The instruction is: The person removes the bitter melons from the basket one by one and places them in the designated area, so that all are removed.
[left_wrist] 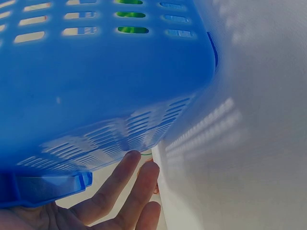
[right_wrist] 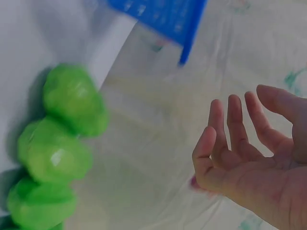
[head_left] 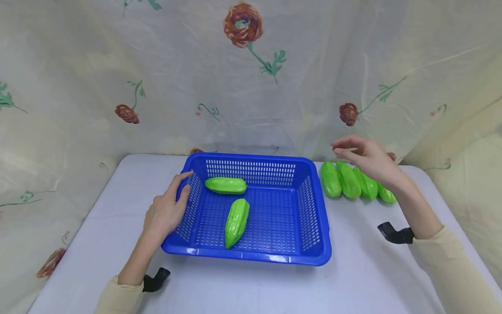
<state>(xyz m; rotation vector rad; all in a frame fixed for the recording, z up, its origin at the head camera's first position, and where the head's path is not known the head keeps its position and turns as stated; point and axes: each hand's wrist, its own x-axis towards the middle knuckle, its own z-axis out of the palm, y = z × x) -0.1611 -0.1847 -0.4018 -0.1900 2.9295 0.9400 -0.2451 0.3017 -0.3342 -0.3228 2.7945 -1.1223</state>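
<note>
A blue plastic basket with slotted walls sits on the table. Inside it are two green ridged gourds: one gourd lies crosswise near the back left, the other gourd points toward the front. My left hand holds the basket's left rim, thumb at the rim's inner side. Several fingers extend outside the wall in the left wrist view. To the right of the basket, a row of several green gourds lies side by side. My right hand hovers above this row, fingers loosely bent, holding nothing.
The white-covered table extends around the basket. A pale floral cloth hangs behind and at both sides. Black bands with protruding mounts are on both wrists. The right forearm partly covers the rightmost gourd.
</note>
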